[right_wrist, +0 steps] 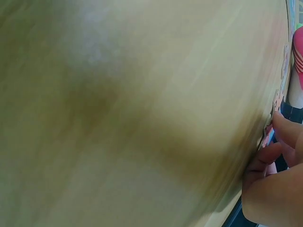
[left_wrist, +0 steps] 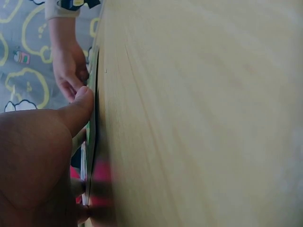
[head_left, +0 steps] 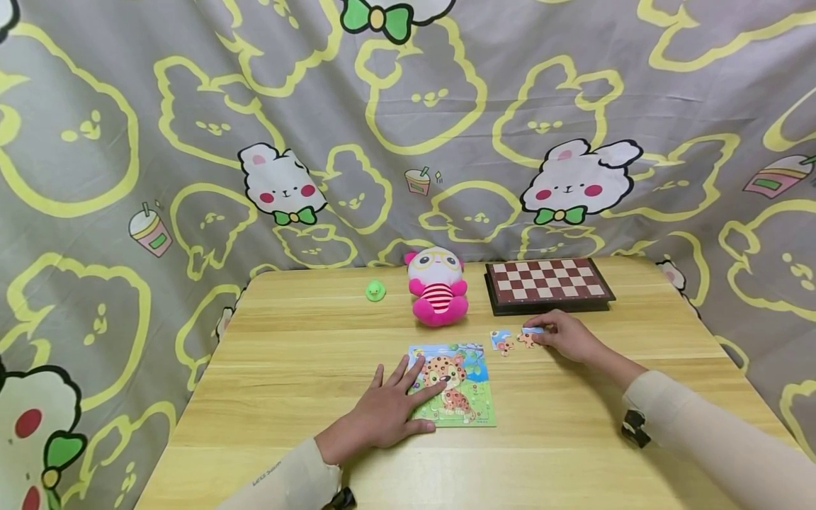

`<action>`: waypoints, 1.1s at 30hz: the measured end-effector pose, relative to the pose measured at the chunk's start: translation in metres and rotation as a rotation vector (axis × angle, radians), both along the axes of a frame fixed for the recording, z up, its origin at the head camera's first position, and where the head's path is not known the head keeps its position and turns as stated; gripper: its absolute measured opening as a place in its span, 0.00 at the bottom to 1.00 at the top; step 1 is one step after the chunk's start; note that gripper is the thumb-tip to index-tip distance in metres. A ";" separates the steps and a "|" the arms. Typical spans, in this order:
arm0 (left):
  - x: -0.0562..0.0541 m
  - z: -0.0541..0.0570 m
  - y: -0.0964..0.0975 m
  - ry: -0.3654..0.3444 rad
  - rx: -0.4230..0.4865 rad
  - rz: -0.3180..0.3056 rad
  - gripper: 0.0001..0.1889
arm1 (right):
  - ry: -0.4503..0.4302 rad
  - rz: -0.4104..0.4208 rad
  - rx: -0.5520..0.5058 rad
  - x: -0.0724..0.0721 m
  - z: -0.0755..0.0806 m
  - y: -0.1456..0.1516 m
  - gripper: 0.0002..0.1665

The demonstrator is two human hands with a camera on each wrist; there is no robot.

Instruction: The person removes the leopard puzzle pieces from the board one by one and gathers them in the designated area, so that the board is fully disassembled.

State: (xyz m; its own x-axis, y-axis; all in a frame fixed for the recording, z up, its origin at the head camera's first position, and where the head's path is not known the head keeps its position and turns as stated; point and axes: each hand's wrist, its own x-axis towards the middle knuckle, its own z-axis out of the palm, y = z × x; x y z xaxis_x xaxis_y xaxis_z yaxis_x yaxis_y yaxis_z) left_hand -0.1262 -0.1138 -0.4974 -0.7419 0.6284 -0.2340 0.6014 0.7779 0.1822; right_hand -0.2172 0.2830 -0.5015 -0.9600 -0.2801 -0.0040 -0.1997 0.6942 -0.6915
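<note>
right fingers (head_left: pixel 549 338) pinch puzzle piece (head_left: pixel 528 338)

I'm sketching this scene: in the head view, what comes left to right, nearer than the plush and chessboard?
Left sleeve, left hand, puzzle, left piece, right piece, right hand, right sleeve.

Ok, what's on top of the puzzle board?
The left hand lies over the left edge of the puzzle board. Most of its printed spotted animal shows; whatever is beneath the hand is covered.
</note>
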 end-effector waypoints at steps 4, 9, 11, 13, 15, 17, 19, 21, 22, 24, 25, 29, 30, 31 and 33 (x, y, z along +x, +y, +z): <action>0.000 0.000 0.000 0.002 0.009 -0.007 0.37 | 0.004 -0.008 0.005 0.001 0.000 0.001 0.13; 0.001 0.002 0.000 0.008 0.011 -0.012 0.38 | 0.003 -0.022 0.014 0.002 0.000 0.001 0.13; 0.001 0.002 0.000 0.009 0.011 -0.014 0.38 | 0.001 -0.026 0.012 0.002 0.000 0.001 0.13; 0.000 0.001 0.000 0.012 0.013 -0.012 0.38 | 0.002 -0.024 0.010 0.002 0.000 0.001 0.13; 0.000 -0.001 0.000 0.012 0.014 -0.011 0.38 | 0.002 -0.027 0.007 0.002 0.000 0.001 0.13; -0.001 -0.003 0.000 0.015 0.014 -0.009 0.38 | 0.004 -0.026 0.010 0.002 0.000 0.001 0.13; -0.001 -0.005 -0.001 0.011 0.014 -0.007 0.38 | 0.004 -0.024 0.010 0.002 -0.001 0.002 0.13; -0.001 -0.006 -0.001 0.013 0.013 -0.007 0.38 | -0.003 -0.028 0.009 0.001 -0.002 0.002 0.13; -0.001 -0.007 -0.001 0.016 0.014 -0.007 0.38 | -0.005 -0.029 0.007 0.001 -0.002 0.002 0.13; -0.001 -0.007 -0.001 0.019 0.014 -0.008 0.38 | -0.010 -0.029 0.000 0.001 -0.002 0.002 0.13; -0.001 -0.006 -0.002 0.019 0.015 -0.008 0.38 | -0.012 -0.028 -0.003 0.000 -0.002 0.002 0.13; 0.000 -0.005 -0.001 0.019 0.020 -0.008 0.38 | -0.011 -0.012 -0.019 -0.001 -0.002 0.004 0.13; 0.000 -0.003 -0.001 0.016 0.015 -0.007 0.38 | -0.013 -0.010 -0.022 -0.001 -0.003 0.004 0.13; 0.001 -0.001 0.000 0.014 0.010 -0.006 0.38 | -0.014 -0.007 -0.022 -0.001 -0.002 0.004 0.14; 0.001 0.000 0.000 0.014 0.011 -0.006 0.37 | -0.022 -0.007 -0.025 -0.001 -0.001 0.004 0.14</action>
